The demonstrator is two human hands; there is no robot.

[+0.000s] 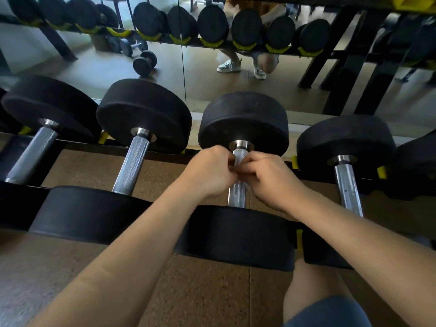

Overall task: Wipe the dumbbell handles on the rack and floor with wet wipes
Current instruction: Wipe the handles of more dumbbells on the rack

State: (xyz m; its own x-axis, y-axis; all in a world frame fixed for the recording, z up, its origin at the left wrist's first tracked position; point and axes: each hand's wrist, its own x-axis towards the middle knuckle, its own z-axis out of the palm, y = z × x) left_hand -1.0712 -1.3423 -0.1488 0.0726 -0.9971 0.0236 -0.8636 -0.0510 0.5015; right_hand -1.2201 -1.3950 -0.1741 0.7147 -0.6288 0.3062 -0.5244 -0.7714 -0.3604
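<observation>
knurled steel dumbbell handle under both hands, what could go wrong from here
The left hand and right hand bunch at the far end of the knurled steel dumbbell handle, so its near stretch may go unwiped. A hard tug might also shift the black round front head toward the bare knee just below it.

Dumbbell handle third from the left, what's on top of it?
Both hands: the left hand and right hand curl over the dumbbell handle, fingers meeting. Bare knurled metal shows above and below them. Any wipe is hidden beneath the fingers.
</observation>
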